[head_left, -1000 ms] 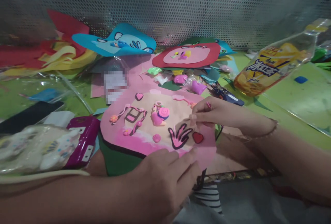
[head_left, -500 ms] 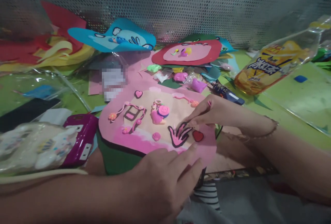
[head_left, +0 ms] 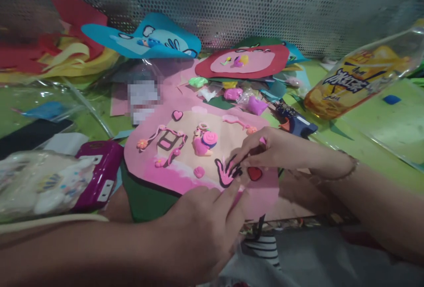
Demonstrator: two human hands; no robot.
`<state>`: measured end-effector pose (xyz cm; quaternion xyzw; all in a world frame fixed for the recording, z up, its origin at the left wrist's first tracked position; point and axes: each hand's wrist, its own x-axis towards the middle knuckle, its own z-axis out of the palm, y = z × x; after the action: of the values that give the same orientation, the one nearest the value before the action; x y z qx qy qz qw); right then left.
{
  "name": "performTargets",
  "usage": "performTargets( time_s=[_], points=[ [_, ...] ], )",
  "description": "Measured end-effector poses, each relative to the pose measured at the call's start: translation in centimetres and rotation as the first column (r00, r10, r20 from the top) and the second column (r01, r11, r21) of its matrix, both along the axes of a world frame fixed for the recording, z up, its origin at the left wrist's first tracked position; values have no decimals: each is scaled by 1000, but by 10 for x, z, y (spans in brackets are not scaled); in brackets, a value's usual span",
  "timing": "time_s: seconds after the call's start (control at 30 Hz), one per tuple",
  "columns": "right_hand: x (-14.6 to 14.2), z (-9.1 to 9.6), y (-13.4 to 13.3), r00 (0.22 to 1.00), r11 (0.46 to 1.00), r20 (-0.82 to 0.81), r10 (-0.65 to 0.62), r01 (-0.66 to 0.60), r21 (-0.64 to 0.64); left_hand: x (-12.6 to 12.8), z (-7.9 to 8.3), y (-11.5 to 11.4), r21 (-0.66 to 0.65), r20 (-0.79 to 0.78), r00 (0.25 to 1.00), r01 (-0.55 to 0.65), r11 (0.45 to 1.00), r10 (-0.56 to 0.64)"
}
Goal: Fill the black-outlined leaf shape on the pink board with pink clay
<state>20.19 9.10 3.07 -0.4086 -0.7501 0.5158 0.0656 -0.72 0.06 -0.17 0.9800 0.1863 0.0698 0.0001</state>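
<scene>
A pink paper craft sheet (head_left: 145,134) lies before me, decorated with a pink clay snail (head_left: 204,140), clay flowers and hearts. My left hand (head_left: 202,229) rests along its lower edge, fingers stretched towards a black-outlined pink plant-like shape (head_left: 225,171). Over the right side of that shape, my right hand (head_left: 276,150) is closed in a pinch, thumb and fingertip touching it. A bit of pink clay (head_left: 263,140) shows between its curled fingers. Close beside that hand is a red heart (head_left: 255,173). Under the sheet, a green sheet (head_left: 149,203) sticks out.
Several wrapped clay lumps (head_left: 256,105) lie behind the sheet. A drink bottle (head_left: 357,81) leans at the right, near a dark blue object (head_left: 298,121). A purple case (head_left: 99,174) and phone (head_left: 29,137) are at left. Red (head_left: 202,67) and blue (head_left: 109,39) paper crafts stand behind.
My right fingertips have shifted slightly down over the plant-like shape, covering more of its right side. My left fingers have drawn in a little to the left. The view has moved slightly.
</scene>
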Motion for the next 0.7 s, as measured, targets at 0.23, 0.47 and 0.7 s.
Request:
performTargets(
  time_s=[0.23, 0.47, 0.7],
  points=[
    [-3, 3, -6, 998, 997, 47, 35, -38, 66, 2, 0, 1, 13, -19, 1000, 3, 1000, -3],
    [-6, 2, -5, 999, 997, 52, 3, -7, 74, 2, 2, 2, -30, -90, 996, 7, 1000, -10],
    [-5, 0, -6, 993, 979, 108, 52, -72, 192, 4, 2, 2, -1, -108, 994, 15, 1000, -15]
  ],
)
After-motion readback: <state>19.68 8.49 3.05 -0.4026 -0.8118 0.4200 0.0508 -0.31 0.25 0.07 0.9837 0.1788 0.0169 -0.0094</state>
